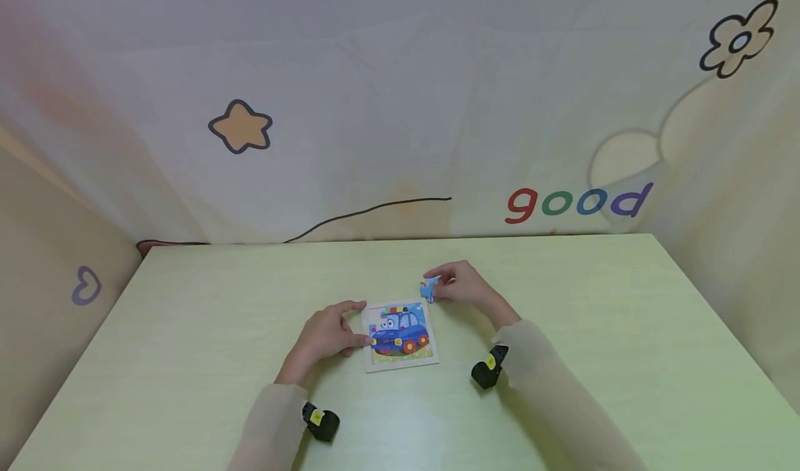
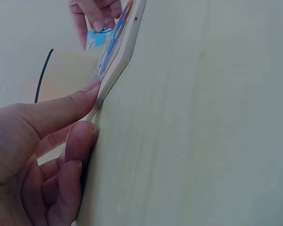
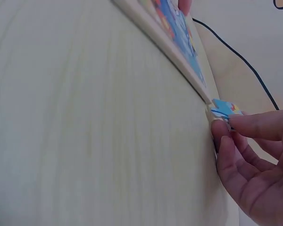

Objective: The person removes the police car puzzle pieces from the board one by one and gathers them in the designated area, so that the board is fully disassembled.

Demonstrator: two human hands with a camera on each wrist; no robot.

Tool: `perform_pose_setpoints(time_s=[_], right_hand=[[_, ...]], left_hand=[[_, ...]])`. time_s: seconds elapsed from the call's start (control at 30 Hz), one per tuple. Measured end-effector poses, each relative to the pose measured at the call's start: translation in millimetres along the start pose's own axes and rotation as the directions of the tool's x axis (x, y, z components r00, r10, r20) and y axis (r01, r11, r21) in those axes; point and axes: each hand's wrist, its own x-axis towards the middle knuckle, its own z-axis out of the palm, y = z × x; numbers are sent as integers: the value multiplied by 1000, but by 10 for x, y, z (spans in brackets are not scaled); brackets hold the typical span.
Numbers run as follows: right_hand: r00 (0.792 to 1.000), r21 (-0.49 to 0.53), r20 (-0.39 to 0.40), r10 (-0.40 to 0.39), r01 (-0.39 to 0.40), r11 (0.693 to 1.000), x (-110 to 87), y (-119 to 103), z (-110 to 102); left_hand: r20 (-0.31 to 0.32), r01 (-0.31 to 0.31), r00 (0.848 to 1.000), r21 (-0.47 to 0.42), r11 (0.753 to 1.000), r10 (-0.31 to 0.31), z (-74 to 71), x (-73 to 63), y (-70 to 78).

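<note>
A square jigsaw puzzle (image 1: pixel 401 332) with a pale frame and a blue cartoon car picture lies flat on the table. Its upper left corner shows a pale patch without picture. My left hand (image 1: pixel 326 331) holds the puzzle's left side, thumb (image 2: pixel 70 106) on top at the rim and index finger reaching to the far left corner. Just beyond the far right corner, my right hand (image 1: pixel 461 285) pinches a small light-blue puzzle piece (image 1: pixel 428 289) between thumb and fingers. In the right wrist view, that piece (image 3: pixel 221 107) sits close to the frame's corner, with a bit of yellow and red on it.
The pale wooden table (image 1: pixel 187 332) extends around the puzzle on all sides. Behind it hangs a printed cloth (image 1: pixel 375 110) with a star, a flower and the word "good". Black wrist cameras (image 1: pixel 321 422) are strapped over both sleeves.
</note>
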Motion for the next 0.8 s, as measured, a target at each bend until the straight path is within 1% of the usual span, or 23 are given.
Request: perform_pose_setpoints(time_s=[0.1, 0.27, 0.47, 0.67, 0.8], right_hand=[[1000, -36, 4, 25, -25, 999, -40, 4, -41], [999, -85, 13, 31, -30, 996, -95, 14, -88], [998, -117, -11, 64, -64, 991, -139, 34, -97], [998, -183, -17, 53, -55, 982, -164, 55, -96], [998, -207, -30, 52, -57, 977, -166, 65, -90]], left_hand=[[-3, -5, 1000, 3, 1000, 5, 2, 4, -2], [-7, 1, 1000, -4, 1000, -1, 10, 2, -4], [-9, 3, 1000, -13, 1000, -3, 8, -7, -9], [-14, 8, 1000, -25, 1000, -8, 9, -10, -15], [-15, 3, 1000, -31, 1000, -4, 12, -9, -13]])
